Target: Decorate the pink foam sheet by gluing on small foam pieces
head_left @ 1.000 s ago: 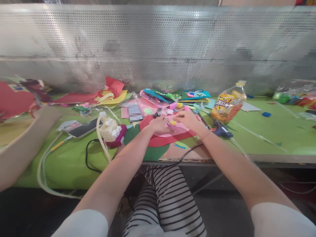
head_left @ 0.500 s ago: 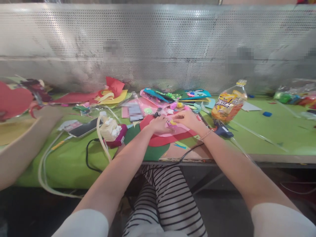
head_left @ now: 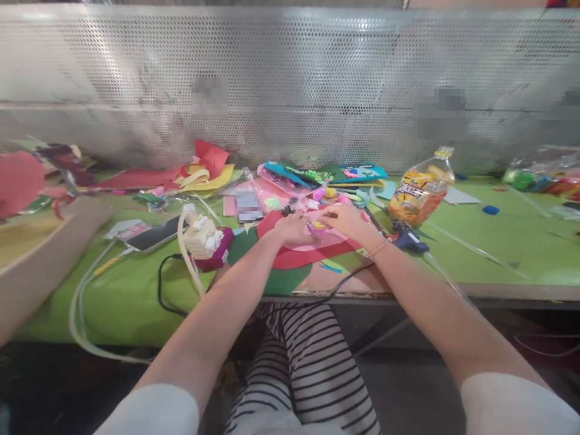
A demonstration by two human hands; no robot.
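pink paper (head_left: 333, 237), left hand (head_left: 293, 230) spread on it, right hand (head_left: 348, 222) at yellow piece (head_left: 319, 225), grip unclear

panel (head_left: 290, 66) behind tabletop (head_left: 471, 257): bare metal, perforated, grey sheen with glare streaks, smudged. tabletop: smooth green covering, faint sheen; plastic or paint, cannot tell. red sheet (head_left: 294, 260) and pink sheet (head_left: 331, 239): smooth, matt; paper or thin foam, unclear. dark green sheet (head_left: 285, 283): likewise matt. bottle (head_left: 419, 196): clear glossy plastic, shiny printed label. phone (head_left: 156, 235): smooth, dark, glass-like screen. glue gun (head_left: 411, 240): dark blue hard plastic. bag (head_left: 544, 169): clear plastic film, crinkled, glossy. trousers (head_left: 317, 356): striped cloth, matt, softly creased. sleeve (head_left: 156, 408): plain white cloth, matt.
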